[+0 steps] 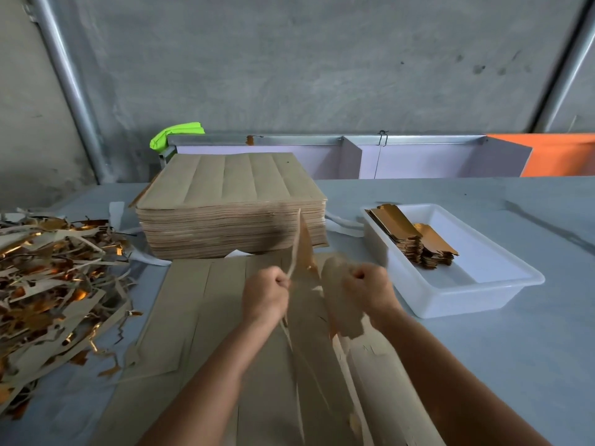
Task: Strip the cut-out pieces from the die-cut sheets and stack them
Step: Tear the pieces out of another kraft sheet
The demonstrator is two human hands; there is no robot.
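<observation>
A brown die-cut sheet (206,320) lies flat on the table in front of me, slit into long strips. My left hand (265,294) is fisted around a thin waste strip (294,249) that rises up from the sheet. My right hand (367,289) is fisted on a rounded brown cut-out piece (338,304), lifted off the sheet beside the strip. A tall stack of brown die-cut sheets (231,204) stands just behind. Stripped gold-faced pieces (415,236) are stacked in a white plastic tray (476,284) to the right.
A heap of brown and gold waste trimmings (51,281) covers the table's left side. The grey table (531,365) runs to a concrete wall. A lilac panel (415,156), an orange board (560,156) and a green object (175,133) stand behind the stack.
</observation>
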